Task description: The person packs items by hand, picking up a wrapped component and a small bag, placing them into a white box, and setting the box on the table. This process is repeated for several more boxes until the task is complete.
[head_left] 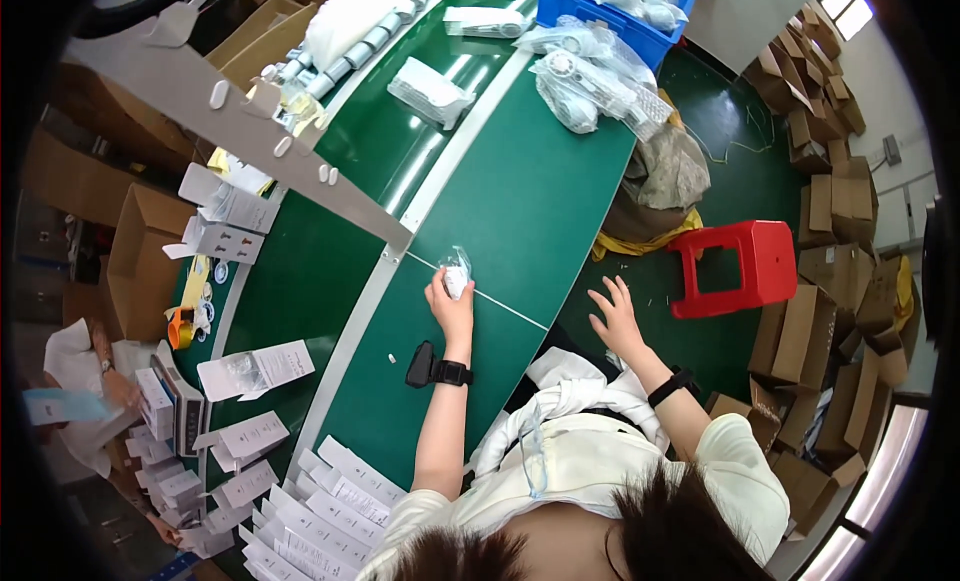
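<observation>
My left hand (450, 306) is over the green worktable (500, 211), its fingers closed round a small transparent plastic bag (457, 274) with something white inside. What the white content is I cannot make out. A black strap with a small black device sits on that wrist. My right hand (618, 321) is held off the table's right edge, above the floor, with fingers spread and nothing in them. A tiny white piece (392, 359) lies on the table left of my left wrist.
Open white boxes (335, 511) stand in rows at lower left. Beyond a metal rail runs a green conveyor (300, 311) carrying more boxes; a co-worker's arm (120, 386) is across it. Bubble-wrapped bundles (590, 76) and a blue crate (665, 46) occupy the far end. A red stool (775, 266) stands right.
</observation>
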